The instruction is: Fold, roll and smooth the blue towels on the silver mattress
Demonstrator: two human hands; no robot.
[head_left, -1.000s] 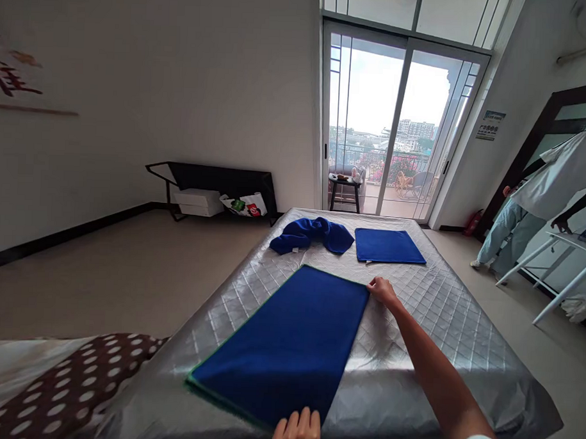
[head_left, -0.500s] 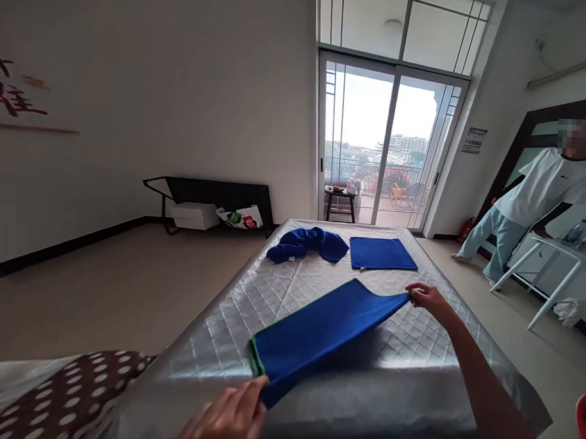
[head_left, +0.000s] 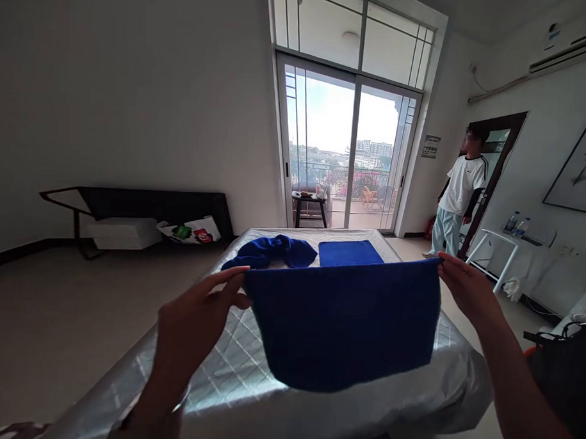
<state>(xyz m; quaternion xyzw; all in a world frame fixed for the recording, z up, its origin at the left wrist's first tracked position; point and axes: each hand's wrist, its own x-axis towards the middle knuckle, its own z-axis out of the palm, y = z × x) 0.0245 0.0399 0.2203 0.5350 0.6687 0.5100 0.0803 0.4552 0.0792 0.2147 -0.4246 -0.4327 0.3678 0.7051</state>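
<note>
A folded blue towel (head_left: 347, 324) hangs upright between my hands, its top edge stretched nearly level and its lower edge hanging loose above the bed. My left hand (head_left: 198, 318) pinches the top left corner. At the top right corner, my right hand (head_left: 466, 286) pinches the cloth the same way. Behind it on the silver quilted mattress (head_left: 240, 352) lies a crumpled blue towel (head_left: 277, 250) at the left. A second blue towel (head_left: 349, 252), folded flat, lies to the right of the crumpled one, partly hidden by the held towel.
A person (head_left: 460, 193) stands by the door at the right. Bottles (head_left: 516, 224) stand on a white table (head_left: 503, 243). Against the left wall a black bench (head_left: 149, 205) has a white box (head_left: 124, 233) and a printed bag (head_left: 191, 230) beneath it. Glass sliding doors (head_left: 355, 151) are ahead.
Both hands have lifted the towel off the mattress and brought it upright, its top edge now level. My view has turned right. The person now stands straighter, away from the white table.
</note>
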